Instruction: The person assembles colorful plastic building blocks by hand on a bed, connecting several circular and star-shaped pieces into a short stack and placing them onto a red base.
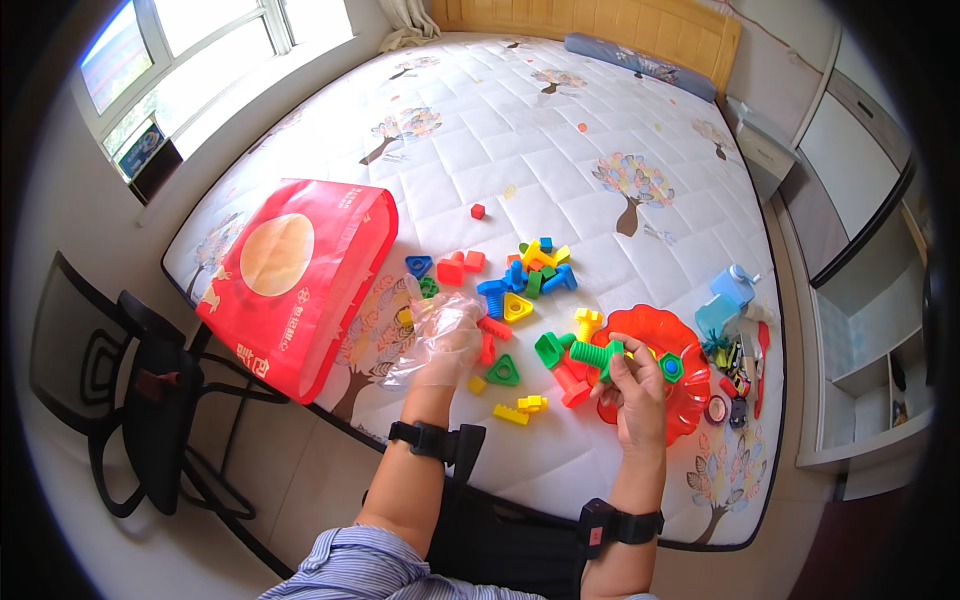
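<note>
My right hand [637, 390] pinches a green toy bolt [595, 353] above a red scalloped plate [690, 420]. A green nut with a blue centre [671, 367] is over the plate just beside my fingers. Thin clear plastic [418, 352], like a bag or loose glove, covers my left hand [452, 325] and blurs its fingers. Near that hand lie red pieces [488, 345], a green triangular nut [503, 370] and a yellow triangular nut [517, 307]. Left of the plate are a green nut [549, 349], a red bolt [570, 385] and a yellow bolt [588, 322].
Blue, yellow and green pieces [540, 268] are heaped farther back on the patterned mattress [500, 130]. A big red bag [300, 290] lies at left, beside a black chair [150, 380]. Blue bottles [733, 288] and small items [742, 375] line the right edge.
</note>
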Available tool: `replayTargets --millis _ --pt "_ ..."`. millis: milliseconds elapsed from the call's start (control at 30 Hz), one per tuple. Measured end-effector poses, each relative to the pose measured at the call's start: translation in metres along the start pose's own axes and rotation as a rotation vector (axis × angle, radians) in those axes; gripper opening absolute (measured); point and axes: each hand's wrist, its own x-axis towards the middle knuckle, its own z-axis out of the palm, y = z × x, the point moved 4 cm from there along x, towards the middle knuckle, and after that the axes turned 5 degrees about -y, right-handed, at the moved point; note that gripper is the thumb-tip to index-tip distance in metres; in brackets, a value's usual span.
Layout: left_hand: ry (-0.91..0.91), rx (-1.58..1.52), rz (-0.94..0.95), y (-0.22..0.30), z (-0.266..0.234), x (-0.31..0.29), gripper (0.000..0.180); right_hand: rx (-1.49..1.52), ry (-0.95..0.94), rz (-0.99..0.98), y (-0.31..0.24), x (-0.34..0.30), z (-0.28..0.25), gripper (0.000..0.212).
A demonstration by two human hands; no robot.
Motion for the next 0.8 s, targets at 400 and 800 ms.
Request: replayTargets --millis 400,800 --pt "0.048 -0.089 -0.018 0.005 -0.027 -0.004 0.036 0.011 0.015 -0.018 -0.007 -0.002 -0.004 0.045" --pt "0.454 -0.172 -0.218 -0.070 -0.135 -0.036 0.037 0.066 0.137 0.041 -0.014 -0.003 0.004 0.042"
